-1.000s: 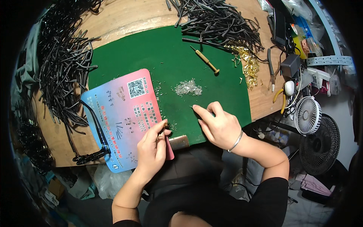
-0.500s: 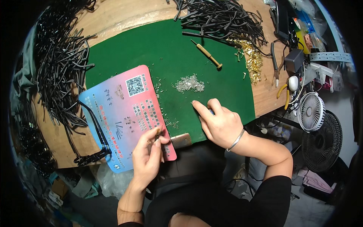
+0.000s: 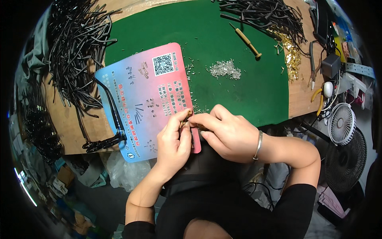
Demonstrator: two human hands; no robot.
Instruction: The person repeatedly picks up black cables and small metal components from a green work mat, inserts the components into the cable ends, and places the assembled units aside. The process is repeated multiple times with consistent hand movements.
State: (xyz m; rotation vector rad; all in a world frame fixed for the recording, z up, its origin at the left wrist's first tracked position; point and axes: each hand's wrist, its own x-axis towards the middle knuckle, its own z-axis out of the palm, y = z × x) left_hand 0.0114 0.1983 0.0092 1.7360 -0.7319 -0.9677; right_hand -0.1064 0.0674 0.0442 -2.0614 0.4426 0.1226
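- Gold-coloured piece [image 3: 184,124], a tiny thing, is at the near side of the scene, above the right edge of a blue-and-pink card [image 3: 143,89]. Fingers hide most of it, so the exact shape is anyone's guess.
- Left hand [image 3: 174,143] has it pinched between thumb and forefinger.
- Right hand [image 3: 234,137], the one with a silver bracelet [image 3: 258,145], is right up against those fingertips, fingers bent. Honestly can't tell if it's gripping anything.
- Card's lying on a green mat [image 3: 258,93] on a wooden desk [image 3: 298,99], with little metal bits scattered on it.
- Farther off, right of the card: a heap of silver bits [image 3: 225,69], then a brass-coloured screwdriver [image 3: 248,41].
- Gold pile [image 3: 292,59] at the mat's right edge, plus loads of black strips [image 3: 81,47] over on the left.
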